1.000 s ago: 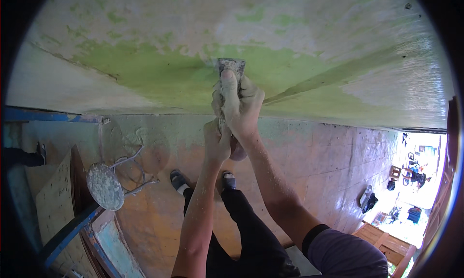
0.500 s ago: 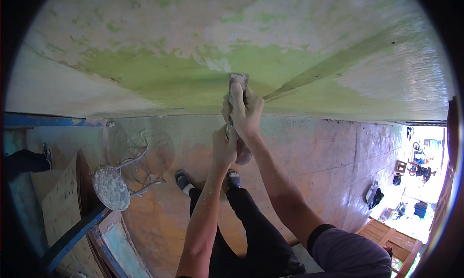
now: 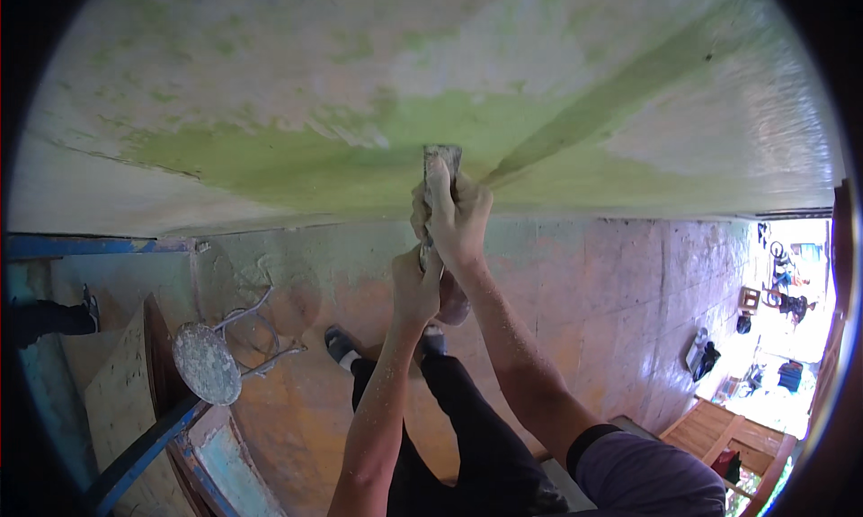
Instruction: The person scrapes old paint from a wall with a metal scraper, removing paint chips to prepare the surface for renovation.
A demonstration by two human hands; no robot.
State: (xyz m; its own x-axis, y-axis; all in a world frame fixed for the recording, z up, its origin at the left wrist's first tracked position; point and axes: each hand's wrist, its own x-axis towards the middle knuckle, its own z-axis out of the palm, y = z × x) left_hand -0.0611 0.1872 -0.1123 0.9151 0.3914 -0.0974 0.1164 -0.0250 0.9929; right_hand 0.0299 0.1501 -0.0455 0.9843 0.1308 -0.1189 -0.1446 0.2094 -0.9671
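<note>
Both of my arms reach up to a wall (image 3: 288, 162) with green paint and pale, patchy areas. My right hand (image 3: 460, 218) is closed round the upper part of a scraper (image 3: 441, 154), its thumb lying along the flat, dusty blade. Below it, my left hand (image 3: 416, 281) grips the same tool lower down. The blade's end rests at or very near the green paint; exact contact cannot be told. A rounded brownish part (image 3: 454, 306) shows beside my left hand, partly hidden by my hands. Pale dust specks cover my forearms.
A round-topped stool (image 3: 207, 364) with metal legs lies at the left, near a blue bar (image 3: 148, 450) and leaning boards (image 3: 126, 391). Another person's dark-clothed leg (image 3: 54, 319) shows at far left. Wooden furniture (image 3: 724, 436) stands at lower right, by a bright opening.
The blade has moved slightly down in the picture and now sits right of the pale streaks it was just under. The view has shifted a little. Both hands keep their grip.
</note>
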